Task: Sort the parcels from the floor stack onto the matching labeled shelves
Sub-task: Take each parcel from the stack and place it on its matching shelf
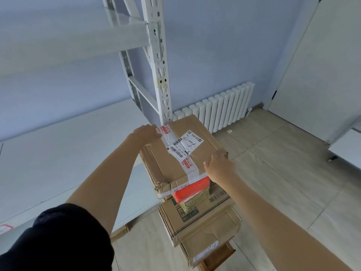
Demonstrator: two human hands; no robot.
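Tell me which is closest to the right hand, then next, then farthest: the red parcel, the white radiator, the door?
From the right hand, in the head view:
1. Red parcel, just below it in the stack.
2. White radiator, against the wall behind the stack.
3. Door, far right, past the radiator.

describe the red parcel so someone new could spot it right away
Start at the white shelving post; a floor stack of parcels stands before it. The red parcel sits under the top taped box. It is the only bright red one among brown cardboard.
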